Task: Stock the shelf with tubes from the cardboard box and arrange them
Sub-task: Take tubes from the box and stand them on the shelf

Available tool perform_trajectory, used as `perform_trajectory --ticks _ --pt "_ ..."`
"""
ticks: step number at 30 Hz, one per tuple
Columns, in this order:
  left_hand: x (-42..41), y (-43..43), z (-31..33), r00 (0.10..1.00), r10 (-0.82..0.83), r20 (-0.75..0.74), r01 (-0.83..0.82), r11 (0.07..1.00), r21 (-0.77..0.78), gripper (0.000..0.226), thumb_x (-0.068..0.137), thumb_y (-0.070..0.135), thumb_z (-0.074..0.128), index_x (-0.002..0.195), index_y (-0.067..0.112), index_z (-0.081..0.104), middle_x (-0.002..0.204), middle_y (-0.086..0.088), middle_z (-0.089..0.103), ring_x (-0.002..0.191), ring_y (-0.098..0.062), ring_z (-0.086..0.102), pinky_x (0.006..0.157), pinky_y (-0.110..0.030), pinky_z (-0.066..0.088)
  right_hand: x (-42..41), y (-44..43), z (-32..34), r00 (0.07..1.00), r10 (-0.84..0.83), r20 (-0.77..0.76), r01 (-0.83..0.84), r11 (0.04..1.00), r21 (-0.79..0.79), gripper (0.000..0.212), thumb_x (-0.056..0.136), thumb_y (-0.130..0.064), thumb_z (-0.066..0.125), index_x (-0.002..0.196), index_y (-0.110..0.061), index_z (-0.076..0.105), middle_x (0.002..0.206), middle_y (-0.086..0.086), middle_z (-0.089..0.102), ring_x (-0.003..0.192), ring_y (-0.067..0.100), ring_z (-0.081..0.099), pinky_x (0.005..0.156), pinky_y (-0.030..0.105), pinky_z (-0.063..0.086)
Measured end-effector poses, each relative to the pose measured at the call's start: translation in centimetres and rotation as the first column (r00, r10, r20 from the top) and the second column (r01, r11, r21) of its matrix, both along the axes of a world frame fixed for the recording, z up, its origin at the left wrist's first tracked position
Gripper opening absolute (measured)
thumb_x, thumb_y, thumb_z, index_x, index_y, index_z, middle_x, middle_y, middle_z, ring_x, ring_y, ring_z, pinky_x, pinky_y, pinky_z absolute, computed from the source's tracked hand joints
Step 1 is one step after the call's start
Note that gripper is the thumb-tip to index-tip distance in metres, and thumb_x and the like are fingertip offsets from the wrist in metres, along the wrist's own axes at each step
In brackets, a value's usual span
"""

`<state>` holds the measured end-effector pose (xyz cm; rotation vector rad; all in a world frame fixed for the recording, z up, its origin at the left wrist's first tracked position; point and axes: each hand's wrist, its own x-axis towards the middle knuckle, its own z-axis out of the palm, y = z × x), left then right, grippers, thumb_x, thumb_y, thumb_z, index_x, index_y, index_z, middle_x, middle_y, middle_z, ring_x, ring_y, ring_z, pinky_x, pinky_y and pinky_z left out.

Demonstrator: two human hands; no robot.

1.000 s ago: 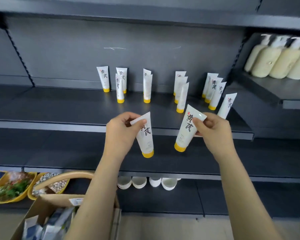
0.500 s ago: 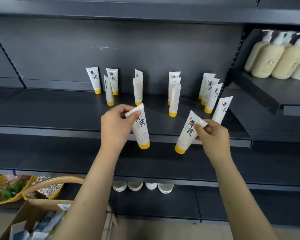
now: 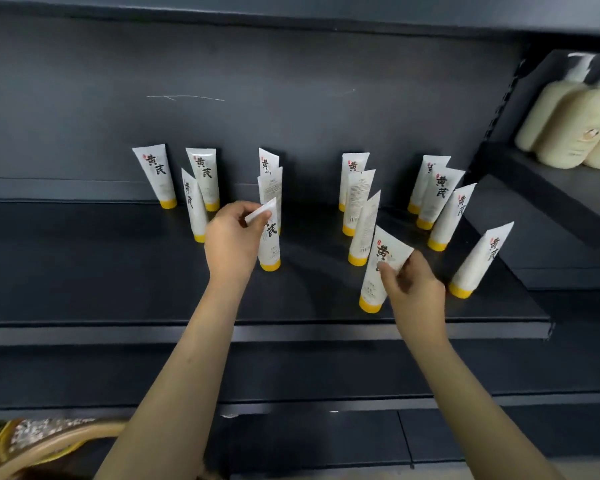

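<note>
My left hand (image 3: 231, 242) grips the crimped top of a white tube with a yellow cap (image 3: 270, 247), cap down on the dark shelf (image 3: 118, 271), in front of the third column of tubes. A second white tube (image 3: 378, 271) is held near its top by my right hand (image 3: 413, 289); its yellow cap touches the shelf in front of the fourth column. Several more tubes (image 3: 440, 192) stand cap down in columns toward the shelf's back. The cardboard box is out of view.
Cream pump bottles (image 3: 568, 129) stand on a higher shelf at the right. A lone tube (image 3: 482, 261) stands near the shelf's right edge. A woven basket handle (image 3: 49, 445) and yellow bowls show at the bottom left. Lower shelves run below.
Both hands have moved forward and down from in front of the shelf edge onto the shelf, bringing the two tubes upright with caps on the surface. The box has left the view.
</note>
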<state>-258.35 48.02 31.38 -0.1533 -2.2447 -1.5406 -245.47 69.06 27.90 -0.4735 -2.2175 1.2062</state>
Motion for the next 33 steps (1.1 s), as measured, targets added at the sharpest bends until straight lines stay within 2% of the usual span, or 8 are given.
perform_trajectory --ticks 3,5,9,13,17,19,25,33 --pt "-2.4 0.1 -1.4 0.999 -0.037 -0.009 0.037 0.999 0.003 0.011 0.086 0.027 0.067 0.09 0.018 0.066 0.09 0.007 0.069 0.079 -0.004 0.062 0.065 -0.015 0.047 0.1 -0.5 -2.4 0.995 0.02 0.099 -0.016 0.999 -0.043 0.033 0.085 -0.022 0.068 0.116 -0.017 0.055 0.099 -0.009 0.065 0.084 0.001 0.062 0.069 0.014 0.052" --pt "-3.6 0.0 -1.8 0.997 -0.068 -0.022 0.068 0.998 0.006 0.01 0.086 0.027 0.067 0.092 0.02 0.065 0.091 0.005 0.068 0.078 -0.004 0.06 0.067 -0.015 0.047 -0.1 -0.7 -3.3 0.994 0.007 0.108 0.0 0.998 -0.061 0.032 0.084 -0.022 0.069 0.112 -0.019 0.053 0.1 -0.009 0.065 0.085 -0.003 0.061 0.064 0.006 0.048" --pt "-4.7 -0.3 -3.6 0.983 -0.178 0.034 0.178 0.984 -0.013 0.025 0.084 0.027 0.069 0.105 0.015 0.062 0.105 0.002 0.067 0.093 -0.01 0.062 0.078 -0.025 0.051 -1.2 -1.1 -3.4 0.994 -0.039 0.101 0.048 0.995 -0.082 0.031 0.084 -0.024 0.069 0.107 -0.019 0.05 0.101 -0.007 0.065 0.084 -0.001 0.061 0.059 0.01 0.046" --pt "-4.5 -0.6 -6.1 0.969 -0.221 0.108 0.224 0.974 -0.024 0.031 0.082 0.026 0.07 0.11 0.017 0.06 0.109 0.003 0.066 0.094 -0.009 0.062 0.082 -0.029 0.053 -2.0 -1.5 -3.5 0.994 -0.061 0.094 0.07 0.994 -0.089 0.036 0.083 -0.023 0.071 0.105 -0.022 0.042 0.107 -0.004 0.061 0.084 0.002 0.059 0.06 0.011 0.046" --pt "-4.9 -0.6 -7.4 0.95 -0.271 0.157 0.275 0.961 -0.005 0.037 0.083 0.026 0.07 0.115 0.015 0.056 0.117 0.001 0.064 0.099 -0.01 0.061 0.08 -0.019 0.05 -2.2 -1.4 -3.6 0.993 -0.054 0.106 0.068 0.988 -0.137 0.041 0.082 -0.02 0.072 0.107 -0.02 0.04 0.109 -0.004 0.059 0.075 -0.014 0.059 0.058 0.009 0.048" --pt "-5.2 -0.6 -7.5 0.949 -0.275 0.157 0.281 0.96 -0.016 0.039 0.083 0.028 0.07 0.116 0.015 0.056 0.118 0.001 0.063 0.099 -0.011 0.062 0.08 -0.024 0.052 -2.3 -1.2 -3.7 0.993 -0.048 0.107 0.064 0.987 -0.147 0.042 0.082 -0.02 0.072 0.108 -0.019 0.04 0.109 -0.004 0.058 0.074 -0.016 0.058 0.058 0.007 0.048" --pt "-6.6 -0.2 -7.5 0.967 -0.217 0.131 0.23 0.968 -0.097 0.041 0.08 0.035 0.071 0.112 0.015 0.054 0.113 0.0 0.062 0.091 -0.012 0.06 0.068 -0.015 0.043 -2.5 -1.4 -3.8 0.993 -0.074 0.087 0.086 0.987 -0.137 0.044 0.08 -0.021 0.073 0.109 -0.022 0.039 0.111 -0.003 0.059 0.082 -0.003 0.06 0.058 0.012 0.049" --pt "-6.3 0.2 -7.4 0.967 -0.197 0.161 0.212 0.974 -0.078 0.044 0.082 0.034 0.07 0.115 0.011 0.052 0.118 -0.004 0.06 0.097 -0.016 0.058 0.073 -0.023 0.045 -3.3 -0.9 -3.8 0.992 -0.051 0.114 0.062 0.993 -0.098 0.051 0.081 -0.025 0.072 0.121 -0.017 0.041 0.12 -0.002 0.058 0.091 0.005 0.056 0.066 0.012 0.045"
